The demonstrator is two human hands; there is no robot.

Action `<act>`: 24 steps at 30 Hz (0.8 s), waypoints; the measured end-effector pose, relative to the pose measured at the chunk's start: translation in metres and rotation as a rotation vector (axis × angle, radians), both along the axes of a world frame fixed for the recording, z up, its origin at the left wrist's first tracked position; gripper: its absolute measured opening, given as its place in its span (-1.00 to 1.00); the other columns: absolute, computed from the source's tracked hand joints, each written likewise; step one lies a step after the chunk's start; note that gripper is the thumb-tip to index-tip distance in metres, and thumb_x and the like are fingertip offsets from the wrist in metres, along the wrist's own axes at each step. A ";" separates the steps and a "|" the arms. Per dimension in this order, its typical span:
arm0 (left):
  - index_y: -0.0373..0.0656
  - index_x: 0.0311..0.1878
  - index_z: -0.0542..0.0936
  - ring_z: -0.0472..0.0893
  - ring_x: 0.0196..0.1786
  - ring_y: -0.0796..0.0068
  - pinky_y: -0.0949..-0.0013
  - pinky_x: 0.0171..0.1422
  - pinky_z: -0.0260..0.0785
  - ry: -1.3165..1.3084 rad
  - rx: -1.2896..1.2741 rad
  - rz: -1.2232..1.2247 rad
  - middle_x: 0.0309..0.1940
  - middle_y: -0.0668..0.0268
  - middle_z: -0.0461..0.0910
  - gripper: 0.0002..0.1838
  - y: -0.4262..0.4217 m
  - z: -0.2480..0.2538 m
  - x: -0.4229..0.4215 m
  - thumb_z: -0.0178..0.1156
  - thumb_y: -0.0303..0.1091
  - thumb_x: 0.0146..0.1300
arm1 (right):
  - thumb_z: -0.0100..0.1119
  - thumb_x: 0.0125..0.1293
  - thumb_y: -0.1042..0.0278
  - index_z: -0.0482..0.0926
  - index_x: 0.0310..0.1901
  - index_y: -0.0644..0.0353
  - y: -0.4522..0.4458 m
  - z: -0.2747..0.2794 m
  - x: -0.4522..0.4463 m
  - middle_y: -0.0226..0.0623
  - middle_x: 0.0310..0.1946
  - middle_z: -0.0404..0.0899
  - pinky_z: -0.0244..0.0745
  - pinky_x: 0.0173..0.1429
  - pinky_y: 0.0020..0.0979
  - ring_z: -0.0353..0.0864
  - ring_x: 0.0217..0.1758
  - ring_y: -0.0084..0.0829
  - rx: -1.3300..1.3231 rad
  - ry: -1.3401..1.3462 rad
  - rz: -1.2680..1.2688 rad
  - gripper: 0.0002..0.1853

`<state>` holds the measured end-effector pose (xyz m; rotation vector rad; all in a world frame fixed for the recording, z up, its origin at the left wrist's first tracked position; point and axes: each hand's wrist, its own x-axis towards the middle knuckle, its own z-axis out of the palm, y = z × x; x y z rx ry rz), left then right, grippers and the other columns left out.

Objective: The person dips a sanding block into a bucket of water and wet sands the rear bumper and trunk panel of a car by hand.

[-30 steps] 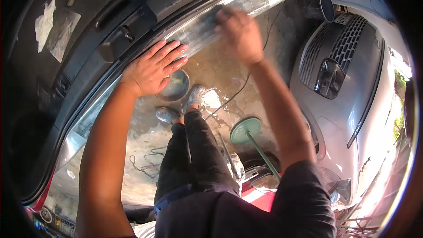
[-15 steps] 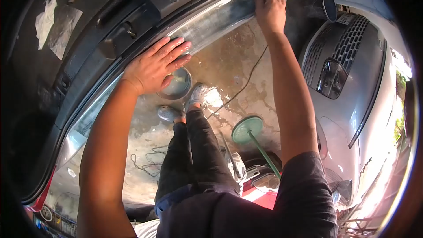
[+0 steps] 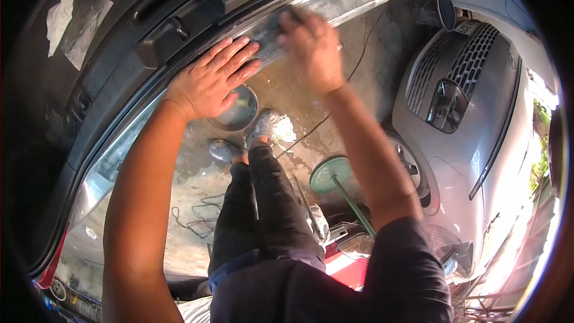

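The rear bumper [image 3: 350,1] of a car curves across the upper part of the head view, its grey top surface wet and scuffed. My left hand [image 3: 212,81] lies flat on it near the trunk opening, fingers stretched out and wet. To the right of it my right hand [image 3: 312,48], smeared by motion, presses on the bumper with curled fingers. A small dark pad [image 3: 292,14] shows at those fingertips; its exact kind is too blurred to make out.
Below the bumper a round basin [image 3: 239,113] of water stands by my shoes. A silver car [image 3: 460,143] is at the right. A green round-based stand [image 3: 332,173] and a cable [image 3: 317,125] are on the wet floor. Papers [image 3: 86,33] lie in the trunk.
My right hand has slid left along the bumper with the dark pad, from the far right end toward my left hand. The left hand stays nearly in place.
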<state>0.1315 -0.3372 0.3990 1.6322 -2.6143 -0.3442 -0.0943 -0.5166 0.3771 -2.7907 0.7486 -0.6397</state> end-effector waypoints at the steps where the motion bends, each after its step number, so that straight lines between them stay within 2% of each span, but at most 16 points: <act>1: 0.00 0.69 0.26 -0.04 0.80 0.18 0.02 0.88 -0.31 -0.003 -0.013 -0.002 0.78 0.25 0.01 -0.14 0.000 0.002 0.000 0.22 0.09 0.41 | 0.38 0.35 0.27 0.69 0.18 0.14 -0.032 -0.012 -0.013 -0.06 0.20 0.67 0.53 0.30 0.06 0.63 0.25 0.01 -0.055 -0.014 0.095 -0.61; 2: 0.00 0.69 0.26 -0.04 0.80 0.18 0.02 0.88 -0.31 -0.006 -0.026 0.000 0.77 0.25 0.02 -0.15 0.001 0.003 0.000 0.23 0.09 0.41 | 0.35 0.37 0.29 0.70 0.09 0.22 -0.055 0.023 -0.004 -0.06 0.13 0.71 0.56 0.23 0.06 0.65 0.17 0.03 0.297 0.196 -0.208 -0.68; 3: 0.01 0.69 0.26 -0.04 0.80 0.19 0.02 0.88 -0.31 -0.004 -0.016 0.005 0.77 0.25 0.02 -0.15 0.003 0.002 0.000 0.22 0.08 0.41 | 0.29 0.42 0.38 0.72 -0.02 0.25 -0.068 0.014 -0.007 -0.05 0.03 0.75 0.43 0.34 0.01 0.67 0.13 0.06 -0.074 -0.108 -0.265 -0.81; 5: 0.01 0.70 0.25 -0.04 0.80 0.19 0.03 0.88 -0.30 0.003 -0.004 0.003 0.77 0.25 0.02 -0.15 0.001 0.002 -0.001 0.22 0.08 0.42 | 0.29 0.40 0.35 0.70 0.04 0.18 -0.039 0.003 0.010 -0.02 0.15 0.67 0.51 0.23 0.06 0.60 0.20 0.10 -0.025 -0.096 -0.541 -0.76; 7: 0.01 0.71 0.24 -0.05 0.80 0.19 0.03 0.88 -0.30 0.005 0.024 0.013 0.78 0.25 0.01 -0.15 0.000 0.002 -0.001 0.21 0.07 0.43 | 0.44 0.29 0.25 0.72 0.08 0.08 0.010 -0.014 0.016 -0.11 0.24 0.61 0.49 0.26 0.07 0.56 0.26 0.05 0.003 -0.127 -0.366 -0.66; 9: 0.02 0.71 0.23 -0.05 0.81 0.20 0.04 0.88 -0.30 0.012 0.032 0.014 0.78 0.26 0.01 -0.15 0.001 0.002 -0.001 0.21 0.06 0.43 | 0.48 0.27 0.28 0.75 0.09 0.15 0.046 0.021 0.022 -0.02 0.10 0.70 0.51 0.32 -0.01 0.65 0.17 0.03 0.023 -0.047 -0.208 -0.63; 11: 0.02 0.70 0.24 -0.05 0.80 0.20 0.05 0.88 -0.30 0.022 0.017 0.007 0.78 0.26 0.00 -0.16 0.001 0.001 0.000 0.21 0.06 0.43 | 0.48 0.27 0.29 0.77 0.09 0.13 -0.002 0.021 0.007 -0.06 0.05 0.72 0.51 0.32 -0.02 0.64 0.20 0.03 0.024 -0.050 -0.081 -0.64; 13: 0.02 0.70 0.25 -0.05 0.81 0.21 0.05 0.88 -0.30 0.017 0.017 0.006 0.78 0.27 0.01 -0.16 0.001 0.001 -0.002 0.22 0.06 0.43 | 0.45 0.27 0.23 0.73 0.04 0.08 -0.069 -0.002 -0.009 -0.13 0.11 0.69 0.49 0.24 0.05 0.60 0.18 0.02 0.103 -0.070 -0.258 -0.68; 16: 0.02 0.71 0.24 -0.06 0.81 0.22 0.06 0.88 -0.30 0.000 0.020 0.014 0.78 0.28 0.00 -0.15 0.001 0.003 -0.001 0.22 0.07 0.43 | 0.43 0.27 0.26 0.72 0.01 0.10 -0.047 0.000 0.006 -0.10 0.10 0.68 0.48 0.25 0.06 0.59 0.17 0.05 -0.036 -0.081 -0.508 -0.71; 17: 0.02 0.71 0.23 -0.06 0.81 0.23 0.06 0.88 -0.30 -0.005 0.023 0.013 0.78 0.28 0.00 -0.15 0.000 0.003 -0.002 0.21 0.07 0.43 | 0.44 0.31 0.25 0.76 0.04 0.15 -0.027 -0.002 0.009 -0.05 0.06 0.71 0.43 0.36 0.01 0.60 0.23 0.08 -0.007 -0.094 -0.434 -0.69; 19: 0.02 0.71 0.24 -0.07 0.81 0.23 0.06 0.88 -0.31 0.001 0.032 0.013 0.78 0.28 -0.01 -0.16 0.002 0.002 -0.001 0.21 0.06 0.44 | 0.44 0.31 0.26 0.76 0.05 0.11 0.024 0.023 0.018 -0.08 0.07 0.71 0.44 0.34 0.04 0.60 0.24 0.04 0.024 -0.037 -0.269 -0.70; 20: 0.02 0.71 0.24 -0.07 0.81 0.23 0.06 0.88 -0.31 0.004 0.034 0.014 0.79 0.28 -0.02 -0.16 0.001 0.001 -0.001 0.20 0.06 0.44 | 0.44 0.30 0.27 0.78 -0.01 0.09 0.012 0.025 0.011 -0.13 0.03 0.74 0.46 0.33 0.03 0.64 0.18 0.00 0.057 -0.047 -0.181 -0.74; 23: 0.02 0.71 0.24 -0.08 0.81 0.22 0.05 0.88 -0.31 0.007 0.034 0.020 0.79 0.27 -0.02 -0.17 0.000 0.005 -0.002 0.20 0.06 0.45 | 0.43 0.28 0.22 0.76 0.05 0.10 -0.083 0.004 -0.015 -0.03 0.04 0.71 0.53 0.25 0.09 0.61 0.13 0.14 0.085 -0.006 -0.236 -0.67; 24: 0.02 0.71 0.23 -0.08 0.81 0.22 0.05 0.88 -0.31 0.000 0.031 0.017 0.79 0.27 -0.02 -0.16 0.000 0.004 -0.002 0.19 0.06 0.45 | 0.43 0.29 0.22 0.78 -0.02 0.11 -0.089 0.006 -0.013 -0.09 -0.03 0.74 0.51 0.26 0.05 0.65 0.10 0.08 -0.018 -0.027 -0.354 -0.73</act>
